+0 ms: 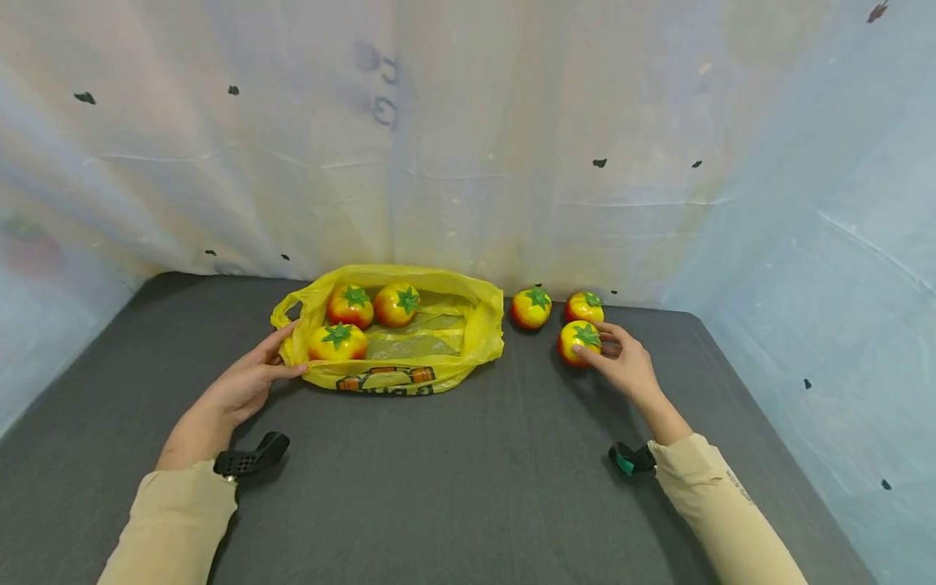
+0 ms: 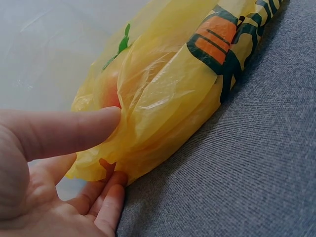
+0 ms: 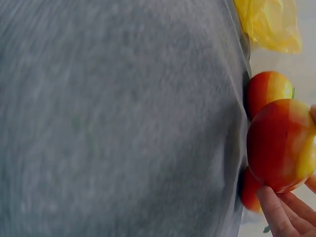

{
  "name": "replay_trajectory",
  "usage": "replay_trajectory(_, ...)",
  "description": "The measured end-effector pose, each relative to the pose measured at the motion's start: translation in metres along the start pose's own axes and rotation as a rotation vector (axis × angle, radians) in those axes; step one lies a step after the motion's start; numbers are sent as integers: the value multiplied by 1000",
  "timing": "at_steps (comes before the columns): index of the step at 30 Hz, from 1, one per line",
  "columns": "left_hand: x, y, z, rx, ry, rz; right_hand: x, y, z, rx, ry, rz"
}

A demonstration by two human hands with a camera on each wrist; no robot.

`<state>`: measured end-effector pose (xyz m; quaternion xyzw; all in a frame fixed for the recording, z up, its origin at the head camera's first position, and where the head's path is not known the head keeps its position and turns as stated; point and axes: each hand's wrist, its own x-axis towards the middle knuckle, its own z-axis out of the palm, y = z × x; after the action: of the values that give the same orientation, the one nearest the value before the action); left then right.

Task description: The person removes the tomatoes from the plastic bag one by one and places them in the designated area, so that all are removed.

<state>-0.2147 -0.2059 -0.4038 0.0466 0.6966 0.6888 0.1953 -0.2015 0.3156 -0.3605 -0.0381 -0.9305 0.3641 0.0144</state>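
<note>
My right hand [image 1: 625,361] grips a red-and-yellow tomato [image 1: 579,344] with a green leafy top, thumb on its near side and fingers round the far side. In the right wrist view this tomato [image 3: 280,145] overlaps two others behind it. At the left end of a yellow plastic bag [image 1: 468,357], my left hand [image 1: 244,382] holds the bag's edge between thumb and fingers. The bag lies with its mouth spread open and three tomatoes [image 1: 338,343] in its left half. The left wrist view shows the thumb [image 2: 74,131] against the thin plastic, a tomato showing through it.
Two more tomatoes stand by the back edge of the dark grey table [image 1: 453,487]: one tomato [image 1: 530,309] right of the bag, another tomato [image 1: 584,306] just behind the gripped one. Pale sheeting [image 1: 468,146] hangs behind the table and along its sides.
</note>
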Motion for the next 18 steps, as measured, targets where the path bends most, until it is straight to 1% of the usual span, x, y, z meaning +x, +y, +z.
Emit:
replay_trajectory(4, 0, 1, 0, 7, -3, 13, 1, 5, -5, -18, 6, 5)
replay_trajectory(11, 1, 2, 1, 9, 9, -4, -1, 15, -15, -23, 25, 30)
replay_trajectory(18, -1, 1, 2, 2, 17, -11, -3, 24, -23, -29, 44, 54)
